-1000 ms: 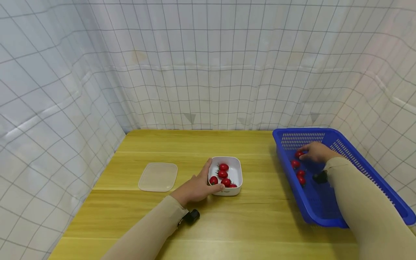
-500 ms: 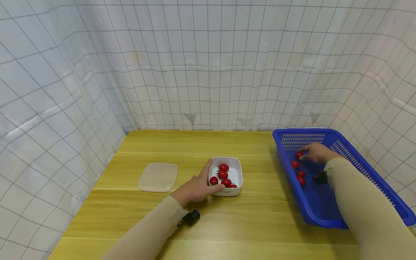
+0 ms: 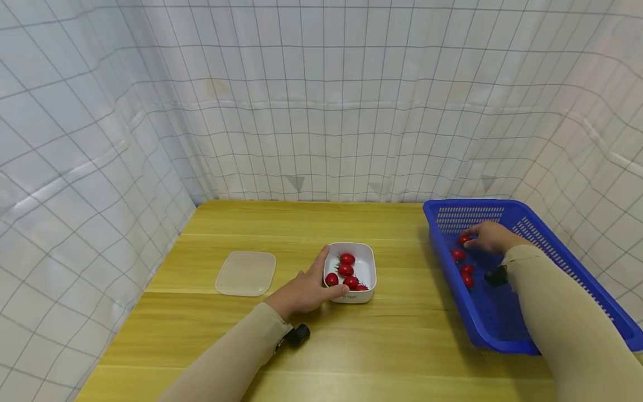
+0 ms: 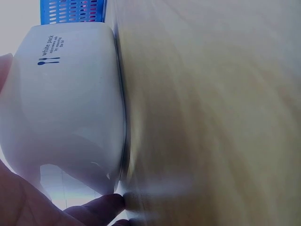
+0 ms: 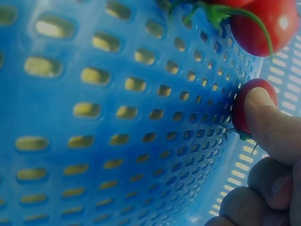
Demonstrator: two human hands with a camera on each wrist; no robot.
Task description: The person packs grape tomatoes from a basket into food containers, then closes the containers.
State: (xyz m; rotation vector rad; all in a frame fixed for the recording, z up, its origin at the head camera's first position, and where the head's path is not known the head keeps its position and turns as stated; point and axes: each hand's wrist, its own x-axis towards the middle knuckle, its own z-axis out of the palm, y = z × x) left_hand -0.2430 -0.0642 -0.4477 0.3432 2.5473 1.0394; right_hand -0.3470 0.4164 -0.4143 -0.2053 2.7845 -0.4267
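My left hand (image 3: 306, 291) holds a white square plastic food box (image 3: 367, 272) on the wooden table, thumb at the front rim and fingers along the left side. Several red cherry tomatoes (image 3: 347, 258) with green stems lie inside it. In the left wrist view, printed words and a fork-and-spoon mark show on the box wall (image 4: 70, 94). Over at the right, my right hand (image 3: 490, 237) reaches into a blue plastic basket (image 3: 474, 326). In the right wrist view its thumb presses on a cherry tomato (image 5: 240, 109), pinched close to the perforated basket surface.
More cherry tomatoes (image 3: 466, 279) lie along the basket's left side, nearer than the right hand. A flat translucent lid (image 3: 246, 273) rests on the table left of the box. White grid-patterned curtains (image 3: 321, 111) enclose the table at the back and sides.
Both hands stay nearly still, the left at the box and the right at the tomato in the basket. The whole head view shifts very slightly.
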